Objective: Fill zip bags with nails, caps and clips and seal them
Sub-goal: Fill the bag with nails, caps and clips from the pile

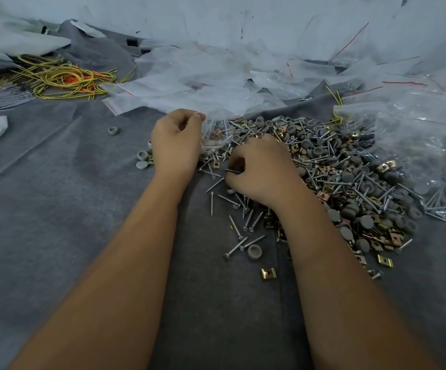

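Filling a zip bag from the hardware heap

The right hand [256, 166] pinches a nail [233, 170] lying left-right at the pile [350, 182] of nails, grey caps and brass clips; just left, the left hand [176, 140] grips a clear zip bag [216, 134], mouth toward the far side. Empty bags [216, 81] lie beyond on grey cloth [56, 209]. No writing readable.
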`<state>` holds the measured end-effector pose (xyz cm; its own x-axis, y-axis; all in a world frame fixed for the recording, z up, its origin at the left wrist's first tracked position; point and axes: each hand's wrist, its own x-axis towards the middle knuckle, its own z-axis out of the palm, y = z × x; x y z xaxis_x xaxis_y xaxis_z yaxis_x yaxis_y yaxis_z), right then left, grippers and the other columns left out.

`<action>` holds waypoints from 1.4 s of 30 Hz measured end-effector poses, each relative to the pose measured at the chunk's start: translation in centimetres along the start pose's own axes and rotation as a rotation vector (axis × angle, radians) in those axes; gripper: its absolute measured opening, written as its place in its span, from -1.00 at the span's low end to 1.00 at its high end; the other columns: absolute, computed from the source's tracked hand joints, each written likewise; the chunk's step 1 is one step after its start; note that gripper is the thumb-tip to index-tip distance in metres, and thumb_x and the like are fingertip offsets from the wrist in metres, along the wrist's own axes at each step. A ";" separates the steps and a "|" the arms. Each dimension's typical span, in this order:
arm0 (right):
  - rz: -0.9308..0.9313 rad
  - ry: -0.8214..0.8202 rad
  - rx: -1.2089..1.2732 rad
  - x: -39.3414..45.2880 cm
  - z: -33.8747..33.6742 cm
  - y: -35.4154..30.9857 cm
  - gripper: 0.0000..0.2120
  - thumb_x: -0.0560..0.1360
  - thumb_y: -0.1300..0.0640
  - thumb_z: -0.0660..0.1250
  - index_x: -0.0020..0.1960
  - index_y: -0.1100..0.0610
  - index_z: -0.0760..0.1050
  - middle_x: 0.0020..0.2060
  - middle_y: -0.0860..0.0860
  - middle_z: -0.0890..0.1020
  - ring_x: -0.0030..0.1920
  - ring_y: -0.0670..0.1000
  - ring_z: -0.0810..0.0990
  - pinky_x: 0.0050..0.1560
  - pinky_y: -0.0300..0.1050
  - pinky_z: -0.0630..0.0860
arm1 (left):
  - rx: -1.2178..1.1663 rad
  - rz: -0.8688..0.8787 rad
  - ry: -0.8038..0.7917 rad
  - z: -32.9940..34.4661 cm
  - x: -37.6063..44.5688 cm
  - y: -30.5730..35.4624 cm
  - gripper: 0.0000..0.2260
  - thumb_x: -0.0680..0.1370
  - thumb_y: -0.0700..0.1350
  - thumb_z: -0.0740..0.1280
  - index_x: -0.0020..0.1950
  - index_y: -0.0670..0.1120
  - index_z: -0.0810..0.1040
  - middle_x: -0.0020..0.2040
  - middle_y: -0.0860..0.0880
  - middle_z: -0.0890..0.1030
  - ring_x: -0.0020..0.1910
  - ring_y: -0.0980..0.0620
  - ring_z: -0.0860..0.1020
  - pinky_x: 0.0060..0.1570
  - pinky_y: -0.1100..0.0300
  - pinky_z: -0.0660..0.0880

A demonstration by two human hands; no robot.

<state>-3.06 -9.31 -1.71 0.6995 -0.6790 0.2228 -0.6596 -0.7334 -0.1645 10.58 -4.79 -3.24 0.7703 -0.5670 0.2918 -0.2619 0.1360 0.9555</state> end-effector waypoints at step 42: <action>0.065 -0.090 0.040 -0.3 -1.1 -0.2 -0.84 0.48 0.10 0.36 0.00 -0.01 0.68 -0.14 0.02 0.68 -0.07 0.09 0.62 0.05 0.00 0.56 | 0.042 0.030 -0.008 0.1 0.0 0.2 -0.83 0.54 -0.18 0.26 -0.17 -0.04 0.62 -0.46 0.03 0.47 -0.47 0.10 0.40 -0.36 0.16 0.43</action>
<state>-3.40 -8.95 -0.65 0.6789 -0.7238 0.1236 -0.6939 -0.6874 -0.2143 10.43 -4.85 -3.10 0.7570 -0.5697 0.3200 -0.3095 0.1187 0.9435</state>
